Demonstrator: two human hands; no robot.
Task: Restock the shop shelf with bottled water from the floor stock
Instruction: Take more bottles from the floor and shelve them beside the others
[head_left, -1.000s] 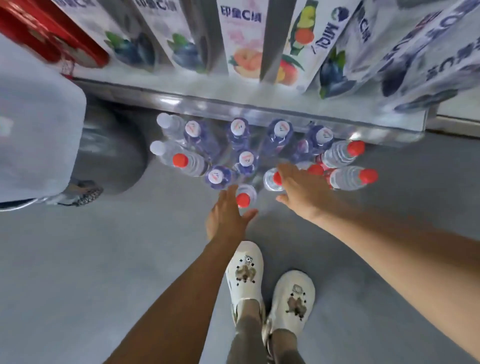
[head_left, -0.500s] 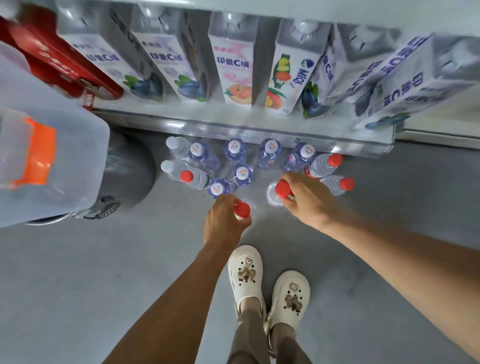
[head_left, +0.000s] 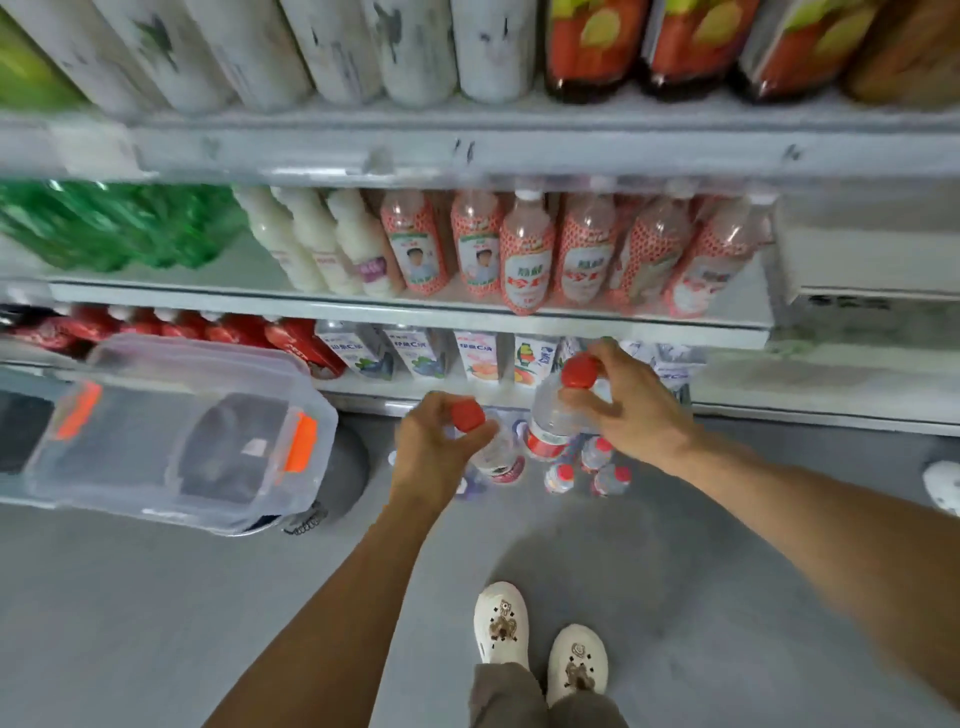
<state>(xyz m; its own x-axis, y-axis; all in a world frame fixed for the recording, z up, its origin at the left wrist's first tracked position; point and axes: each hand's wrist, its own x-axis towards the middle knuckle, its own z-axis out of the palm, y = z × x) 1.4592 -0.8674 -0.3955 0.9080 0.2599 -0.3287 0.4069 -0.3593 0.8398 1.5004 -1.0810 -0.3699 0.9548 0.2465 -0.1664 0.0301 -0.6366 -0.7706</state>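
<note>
Head view
Left hand (head_left: 434, 447): clenched round the neck of a red-capped water bottle (head_left: 496, 452), lifted above the floor.
Right hand (head_left: 631, 410): grasping a second water bottle (head_left: 550, 421) by its red cap, held higher, in front of the bottom shelf (head_left: 384, 387).
Floor stock (head_left: 587, 467): more bottles standing on the grey floor (head_left: 156, 623) below both hands.
Left side: clear storage box (head_left: 171, 431) with orange clips.

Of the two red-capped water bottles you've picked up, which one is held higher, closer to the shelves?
The bottle in the right hand, red cap up level with the juice cartons. The left hand holds its bottle lower.
</note>
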